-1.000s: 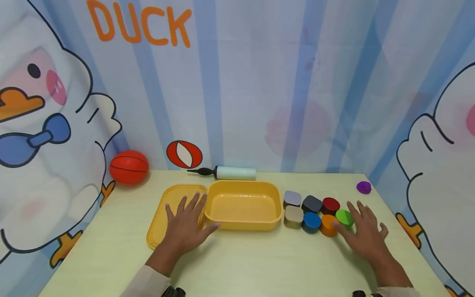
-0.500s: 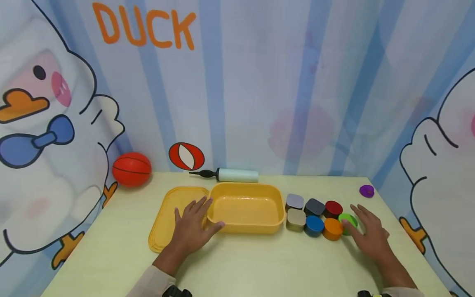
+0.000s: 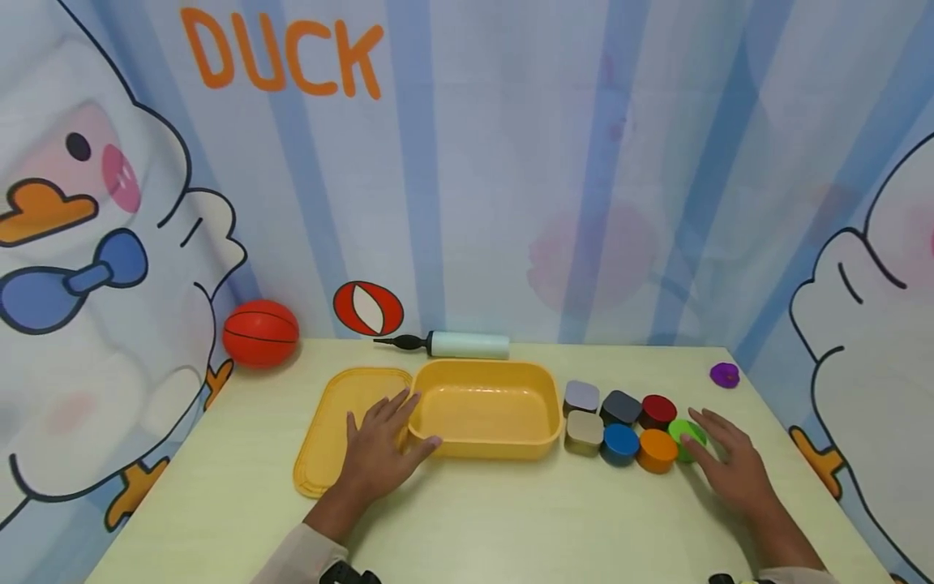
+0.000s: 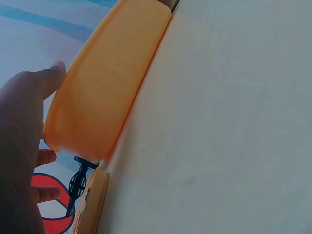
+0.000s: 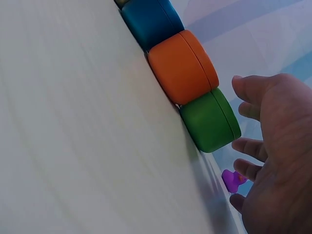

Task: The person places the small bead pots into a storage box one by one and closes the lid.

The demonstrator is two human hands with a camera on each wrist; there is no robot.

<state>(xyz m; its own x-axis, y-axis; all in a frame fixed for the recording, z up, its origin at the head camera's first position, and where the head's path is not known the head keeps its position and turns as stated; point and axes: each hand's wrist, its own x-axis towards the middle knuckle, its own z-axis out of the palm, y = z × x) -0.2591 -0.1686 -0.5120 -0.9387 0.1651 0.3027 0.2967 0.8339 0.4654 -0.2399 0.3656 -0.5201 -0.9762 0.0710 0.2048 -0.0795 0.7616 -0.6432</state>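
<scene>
The bright green, round, plastic-looking container, at ten o'clock from the right hand, is probably best pinched across its sides, so that the orange, round, plastic-looking container is not nudged. Both hands are held wide with nothing gripped, the left hand at eight o'clock of the yellow, rectangular, plastic-looking box. A seam round the green side is shown only in the right wrist view.

The left hand is at nine o'clock, beside an orange tub at ten, with a flat orange lid at seven, a red-and-white print at eight, and pale tabletop at three.
</scene>
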